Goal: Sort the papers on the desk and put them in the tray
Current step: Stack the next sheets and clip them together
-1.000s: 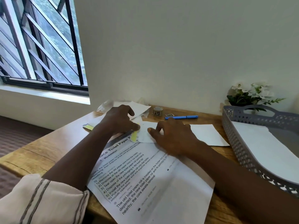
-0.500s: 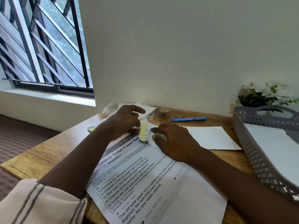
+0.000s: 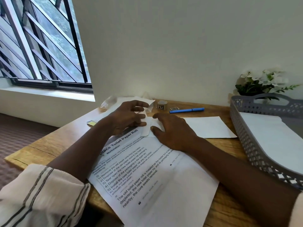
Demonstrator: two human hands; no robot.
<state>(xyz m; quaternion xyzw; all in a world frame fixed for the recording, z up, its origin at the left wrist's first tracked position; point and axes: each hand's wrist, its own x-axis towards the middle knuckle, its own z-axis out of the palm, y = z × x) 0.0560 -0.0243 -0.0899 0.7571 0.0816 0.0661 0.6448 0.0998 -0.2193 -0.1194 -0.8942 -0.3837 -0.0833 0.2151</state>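
**Two open hands meet on a small slip at mid-frame**

A blue pen (image 3: 186,110) and a small roll (image 3: 162,105) lie at the back of the tabletop (image 3: 49,145), with flowers (image 3: 262,82) at upper right. A blank sheet (image 3: 208,126) lies between the right hand (image 3: 173,131) and the grey tray (image 3: 246,138) at the right edge, which holds white paper (image 3: 270,136). A printed sheet (image 3: 155,177) fills the lower centre under both forearms. The left hand (image 3: 127,118), fingers spread and loosely bent, touches the small slip (image 3: 150,128). The right hand lies flat on it. Neither grip closes round anything.
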